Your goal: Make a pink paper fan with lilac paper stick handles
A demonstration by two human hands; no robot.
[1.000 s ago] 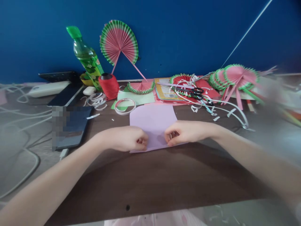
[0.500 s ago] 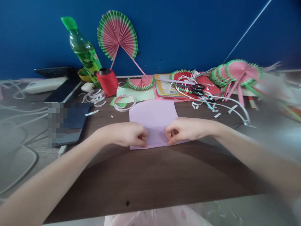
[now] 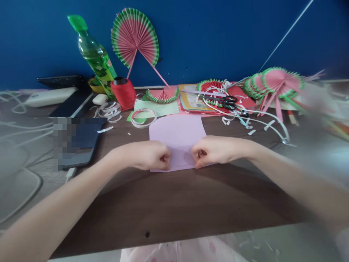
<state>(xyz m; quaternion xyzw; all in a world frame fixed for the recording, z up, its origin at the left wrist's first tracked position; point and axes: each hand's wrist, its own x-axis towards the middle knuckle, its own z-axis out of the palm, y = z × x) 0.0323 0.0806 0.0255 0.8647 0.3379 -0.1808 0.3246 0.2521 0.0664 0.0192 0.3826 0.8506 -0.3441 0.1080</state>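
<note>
A sheet of lilac paper (image 3: 177,133) lies on the dark brown table (image 3: 174,203), its near edge between my two hands. My left hand (image 3: 155,155) is closed, its fingertips pinching the paper near the front left corner. Opposite it, my right hand (image 3: 209,151) is closed too, thumb and curled fingers on the same near edge toward the right. A narrow line runs along that edge between the hands; whether it is a fold cannot be made out. The front right corner is partly hidden behind my right hand.
Behind the paper are a tape roll (image 3: 143,118), a red thread spool (image 3: 123,94) and a green bottle (image 3: 95,54). A pleated watermelon fan (image 3: 135,38) leans on the blue wall. Scissors (image 3: 229,102) lie among paper scraps. At left sits a dark tablet-like device (image 3: 81,145) with cables.
Both hands keep their grip on the paper's near edge with hardly any movement. The whole view has shifted very slightly.
</note>
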